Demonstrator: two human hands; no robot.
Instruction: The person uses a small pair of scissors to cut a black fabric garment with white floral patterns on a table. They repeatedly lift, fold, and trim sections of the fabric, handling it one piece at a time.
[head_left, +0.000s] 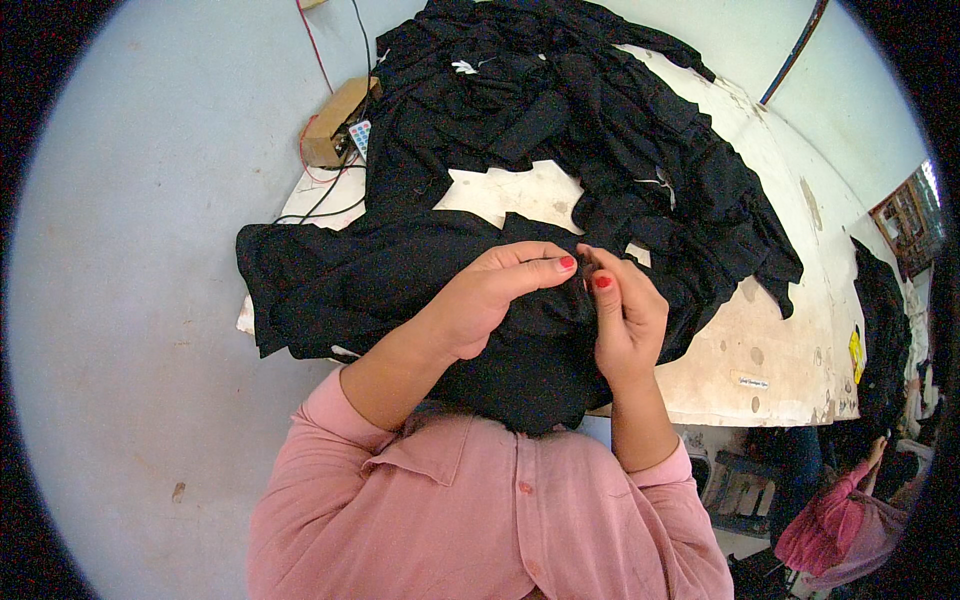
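Seemingly checking one spot on the black cloth, lying beneath and nearer than left hand and right hand, both drawn narrow; hard to tell whether pinching fabric. Next, probably steady that spot between both, clear of the black heap beyond.

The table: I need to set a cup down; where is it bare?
Most room: right front of the table, between cloth and front edge. A smaller gap, ringed by cloth, lies beyond the left hand. Crowded: far middle, under cloth, and far left, with box and remote.
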